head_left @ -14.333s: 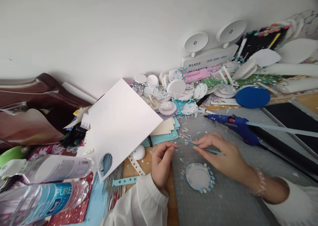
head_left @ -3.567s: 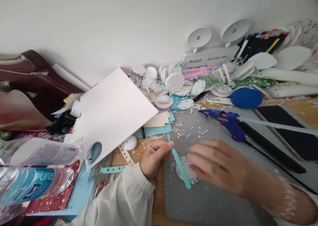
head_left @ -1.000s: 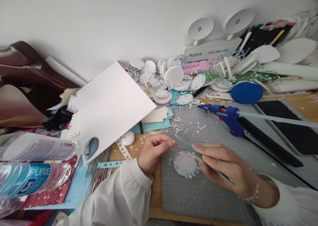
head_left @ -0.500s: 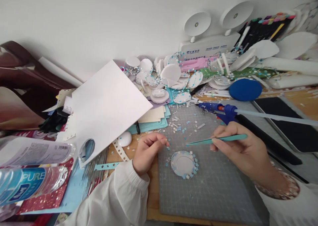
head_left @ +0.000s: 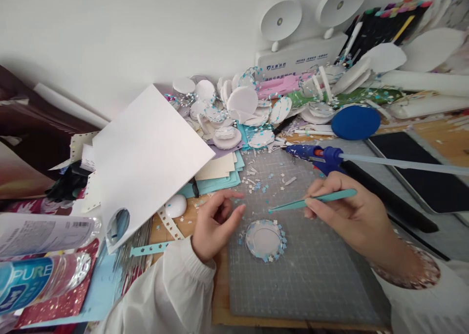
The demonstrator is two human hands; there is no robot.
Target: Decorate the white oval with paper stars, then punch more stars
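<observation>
My right hand grips a pair of teal tweezers, their tips pointing left above the grey cutting mat. Below and left of the tips lies a white disc ringed with small blue and white paper stars. My left hand hovers at the mat's left edge, thumb and index finger apart, nothing visible between them. Loose paper stars and white scraps are scattered on the mat behind the disc.
A blue glue gun with a long glue stick lies behind my right hand, near a phone. White discs with starred wires pile along the wall. A white board and water bottle are at left.
My left thumb and index finger have spread apart from a pinch. The tweezers remain in my right hand. The whole view has shifted slightly.
</observation>
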